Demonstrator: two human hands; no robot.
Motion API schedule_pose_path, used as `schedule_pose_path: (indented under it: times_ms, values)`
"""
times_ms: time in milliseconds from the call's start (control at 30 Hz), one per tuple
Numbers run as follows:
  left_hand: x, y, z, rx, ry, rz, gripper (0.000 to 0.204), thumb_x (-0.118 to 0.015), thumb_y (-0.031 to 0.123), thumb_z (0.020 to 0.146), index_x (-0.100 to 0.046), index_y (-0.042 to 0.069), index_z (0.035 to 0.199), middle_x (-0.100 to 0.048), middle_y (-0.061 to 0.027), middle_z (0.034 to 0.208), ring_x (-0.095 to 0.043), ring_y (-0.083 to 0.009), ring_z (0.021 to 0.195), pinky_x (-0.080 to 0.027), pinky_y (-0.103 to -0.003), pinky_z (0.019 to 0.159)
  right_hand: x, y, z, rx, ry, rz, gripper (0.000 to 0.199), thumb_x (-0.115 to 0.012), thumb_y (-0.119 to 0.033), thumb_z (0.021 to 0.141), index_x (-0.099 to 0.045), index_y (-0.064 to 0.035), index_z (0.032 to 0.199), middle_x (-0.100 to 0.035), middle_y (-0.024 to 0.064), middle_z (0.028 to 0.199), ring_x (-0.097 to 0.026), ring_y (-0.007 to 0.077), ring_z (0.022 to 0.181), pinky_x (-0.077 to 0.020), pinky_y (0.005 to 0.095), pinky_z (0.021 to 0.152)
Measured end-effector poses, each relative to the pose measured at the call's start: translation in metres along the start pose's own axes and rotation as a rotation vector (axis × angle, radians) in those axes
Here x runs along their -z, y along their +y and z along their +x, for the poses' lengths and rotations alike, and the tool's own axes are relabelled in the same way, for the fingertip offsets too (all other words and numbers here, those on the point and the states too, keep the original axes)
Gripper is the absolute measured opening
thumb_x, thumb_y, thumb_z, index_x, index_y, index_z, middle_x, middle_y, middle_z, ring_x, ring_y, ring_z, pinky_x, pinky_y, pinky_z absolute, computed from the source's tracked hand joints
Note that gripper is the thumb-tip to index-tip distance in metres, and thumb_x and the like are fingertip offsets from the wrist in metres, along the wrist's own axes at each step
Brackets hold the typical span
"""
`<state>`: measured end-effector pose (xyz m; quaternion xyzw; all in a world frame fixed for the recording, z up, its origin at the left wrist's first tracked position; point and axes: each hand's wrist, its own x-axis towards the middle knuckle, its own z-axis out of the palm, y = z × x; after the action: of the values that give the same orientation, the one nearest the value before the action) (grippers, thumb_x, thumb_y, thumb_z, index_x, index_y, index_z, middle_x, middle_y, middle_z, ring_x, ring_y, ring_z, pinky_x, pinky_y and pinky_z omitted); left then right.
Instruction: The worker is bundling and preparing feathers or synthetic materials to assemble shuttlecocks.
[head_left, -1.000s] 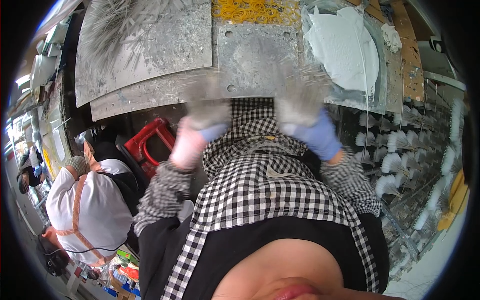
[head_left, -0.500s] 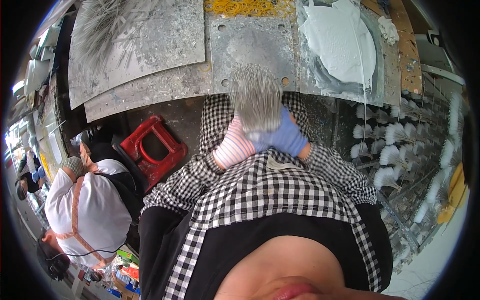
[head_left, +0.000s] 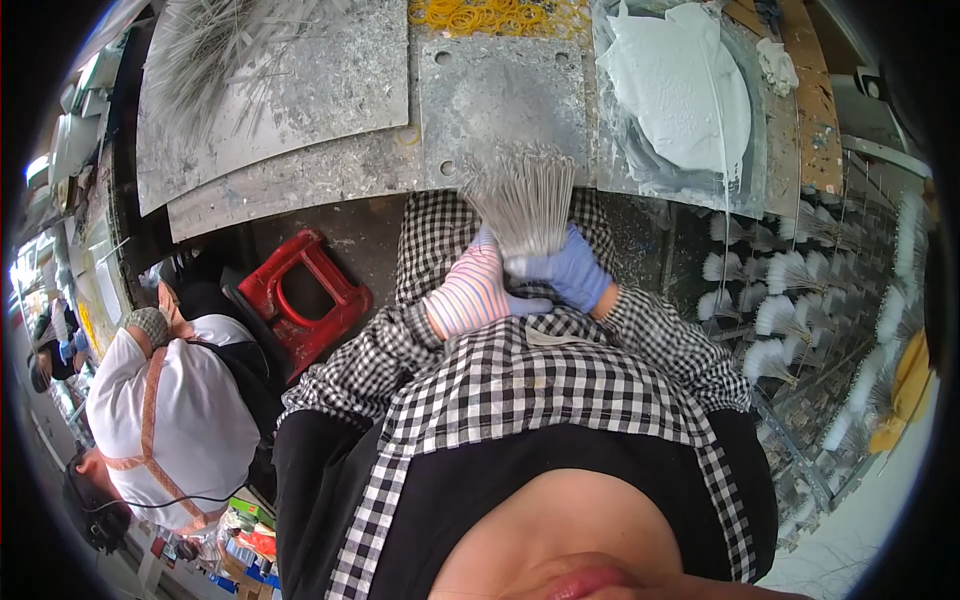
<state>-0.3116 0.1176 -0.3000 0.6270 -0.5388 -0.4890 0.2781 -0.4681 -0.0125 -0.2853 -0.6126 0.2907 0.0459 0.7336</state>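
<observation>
A thick bundle of thin grey wire-like sticks point(head_left: 528, 205) stands between my hands, above my lap. Its far ends fan out over the near edge of a paint-stained metal plate point(head_left: 505, 95), while its near end gathers into a pale base. My left hand point(head_left: 472, 285), in a white striped glove with a blue thumb, closes round the left side of the bundle. In a blue glove, my right hand point(head_left: 572, 272) wraps the right side near the base. The lower end is partly hidden by my fingers.
Loose grey sticks point(head_left: 195, 65) lie on a board at the left. Yellow rubber bands point(head_left: 490, 15) are piled at the back. Thick white paste point(head_left: 685, 85) covers a right-hand plate. White-tipped bundles point(head_left: 785, 310) hang on a rack. A red stool point(head_left: 310, 300) and a seated person point(head_left: 175, 430) are left.
The bundle has turned more upright and its sticks have fanned out to the right. My hands have shifted their hold on it, and the left thumb now shows apart below.
</observation>
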Motion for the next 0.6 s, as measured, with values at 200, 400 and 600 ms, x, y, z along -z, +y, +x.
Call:
schedule_pose_path:
  times_ms: [200, 400, 600]
  values:
    - [0.058, 0.018, 0.004, 0.02, -0.061, -1.084, 0.124, -0.099, 0.021, 0.062, -0.024, 0.001, 0.159, -0.044, -0.0172, 0.154, -0.046, -0.028, 0.14, -0.037, -0.042, 0.119, 0.002, 0.021, -0.003, 0.16, -0.206, 0.168, 0.094, -0.095, -0.037, 0.068, -0.051, -0.0087, 0.146, -0.058, 0.0127, 0.144, -0.052, 0.028, 0.137, -0.0423, 0.0455, 0.116]
    - [0.053, 0.061, 0.047, -0.588, -0.244, -0.858, 0.148, -0.106, 0.042, 0.044, -0.023, 0.001, 0.159, -0.037, -0.0199, 0.157, -0.036, -0.0323, 0.147, -0.028, -0.047, 0.124, 0.013, 0.009, 0.005, 0.257, -0.31, 0.029, 0.121, -0.101, -0.031, 0.059, -0.034, -0.0097, 0.157, -0.049, 0.0135, 0.152, -0.044, 0.0313, 0.143, -0.0389, 0.0481, 0.12]
    - [0.045, 0.088, 0.032, -0.337, -0.138, -0.783, 0.096, -0.085, 0.008, 0.07, -0.039, 0.0, 0.154, -0.072, -0.0025, 0.097, -0.067, -0.0098, 0.091, -0.056, -0.03, 0.092, 0.016, 0.007, 0.007, 0.277, -0.217, -0.017, 0.107, -0.101, -0.029, 0.056, -0.047, -0.0109, 0.146, -0.058, 0.0108, 0.138, -0.054, 0.029, 0.132, -0.0466, 0.0463, 0.115]
